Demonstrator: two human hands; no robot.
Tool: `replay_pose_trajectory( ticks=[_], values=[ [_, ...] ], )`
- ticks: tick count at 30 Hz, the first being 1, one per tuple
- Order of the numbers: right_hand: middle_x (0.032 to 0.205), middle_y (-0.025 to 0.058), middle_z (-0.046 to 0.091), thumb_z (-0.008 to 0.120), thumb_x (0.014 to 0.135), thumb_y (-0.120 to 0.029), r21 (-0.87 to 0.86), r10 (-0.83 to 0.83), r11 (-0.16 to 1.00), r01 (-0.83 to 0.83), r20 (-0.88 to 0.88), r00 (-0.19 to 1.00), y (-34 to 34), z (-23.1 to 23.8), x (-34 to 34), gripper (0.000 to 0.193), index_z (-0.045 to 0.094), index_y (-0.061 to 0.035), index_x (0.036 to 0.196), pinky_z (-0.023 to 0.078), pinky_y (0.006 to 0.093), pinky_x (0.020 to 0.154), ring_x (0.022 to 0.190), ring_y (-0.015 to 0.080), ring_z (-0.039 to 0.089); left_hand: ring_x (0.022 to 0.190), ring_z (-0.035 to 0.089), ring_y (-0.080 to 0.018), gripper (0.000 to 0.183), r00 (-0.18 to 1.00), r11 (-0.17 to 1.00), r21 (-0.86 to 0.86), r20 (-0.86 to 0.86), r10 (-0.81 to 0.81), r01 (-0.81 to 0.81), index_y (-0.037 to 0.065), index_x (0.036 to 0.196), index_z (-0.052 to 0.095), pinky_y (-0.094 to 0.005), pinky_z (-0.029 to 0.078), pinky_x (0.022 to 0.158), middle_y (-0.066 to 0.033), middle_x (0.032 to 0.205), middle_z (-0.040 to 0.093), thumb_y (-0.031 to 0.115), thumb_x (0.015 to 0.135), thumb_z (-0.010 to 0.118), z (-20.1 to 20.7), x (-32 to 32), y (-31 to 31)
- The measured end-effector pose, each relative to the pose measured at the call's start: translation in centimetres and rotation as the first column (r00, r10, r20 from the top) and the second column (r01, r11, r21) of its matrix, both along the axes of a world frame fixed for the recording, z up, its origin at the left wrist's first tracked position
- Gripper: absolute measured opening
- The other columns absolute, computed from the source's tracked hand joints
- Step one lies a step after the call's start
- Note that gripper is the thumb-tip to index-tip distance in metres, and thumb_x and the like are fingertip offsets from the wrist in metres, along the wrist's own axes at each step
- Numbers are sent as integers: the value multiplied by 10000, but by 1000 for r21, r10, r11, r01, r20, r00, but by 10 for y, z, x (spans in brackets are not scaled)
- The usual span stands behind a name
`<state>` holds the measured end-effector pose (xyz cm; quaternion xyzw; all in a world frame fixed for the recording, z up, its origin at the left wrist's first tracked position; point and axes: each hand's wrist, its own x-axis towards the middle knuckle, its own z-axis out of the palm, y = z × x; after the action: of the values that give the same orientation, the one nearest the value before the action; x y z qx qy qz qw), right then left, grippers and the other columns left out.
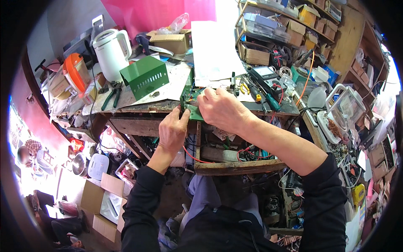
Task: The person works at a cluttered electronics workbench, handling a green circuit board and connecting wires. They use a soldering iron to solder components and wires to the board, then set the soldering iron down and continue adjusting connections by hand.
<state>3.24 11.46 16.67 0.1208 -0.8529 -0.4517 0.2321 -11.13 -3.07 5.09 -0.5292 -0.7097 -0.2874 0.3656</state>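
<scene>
At the workbench's front edge, a green metal base with an upright panel (194, 112) sits between my two hands. My left hand (172, 129) grips its left side, with thumb and fingers closed on the metal. Over its top, my right hand (223, 108) has its fingers pinched together. Whatever they pinch is hidden behind the knuckles. Small wired parts show on the base, too small to name. To the left stands a matching green vented metal cover (145, 78). A pair of green-handled pliers (112, 95) lies left of the cover.
A drawer (239, 168) full of wires and tools juts out below my hands. Screwdrivers (272, 101), yellow-handled pliers (244, 88) and a multimeter (265, 74) crowd the right side. A white jug (111, 54) stands behind the cover. An open carton (100, 206) is on the floor.
</scene>
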Motion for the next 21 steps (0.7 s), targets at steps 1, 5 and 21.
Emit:
replay_pose_trajectory(
  ticks=[1, 5, 21],
  values=[
    [890, 13, 617, 691, 820, -204, 0, 2, 1000, -2, 2, 1000, 1, 0, 0, 120, 737, -94, 797, 491, 301, 686, 904, 176, 606, 927, 739, -363, 311, 1000, 1000, 14, 1, 19, -19, 13, 1143, 695, -404, 617, 786, -218, 1114, 694, -10, 836, 656, 0, 2, 1],
    [894, 14, 627, 694, 838, -195, -20, 5, 1000, -5, 10, 1000, 2, 2, 0, 119, 751, -93, 815, 501, 301, 690, 906, 178, 613, 919, 742, -350, 281, 997, 998, 49, -62, 36, -32, -1, 1120, 689, -402, 618, 768, -210, 1077, 701, -12, 840, 664, -3, 1, 3],
    [861, 139, 756, 668, 814, -83, -592, 21, 796, 128, 238, 971, 18, 29, -16, 132, 797, -57, 810, 605, 431, 790, 888, 319, 756, 875, 735, -338, 227, 998, 1000, -13, -61, -6, 5, -20, 1063, 684, -398, 612, 736, -200, 986, 686, -1, 841, 642, 3, -1, 1]
  ],
)
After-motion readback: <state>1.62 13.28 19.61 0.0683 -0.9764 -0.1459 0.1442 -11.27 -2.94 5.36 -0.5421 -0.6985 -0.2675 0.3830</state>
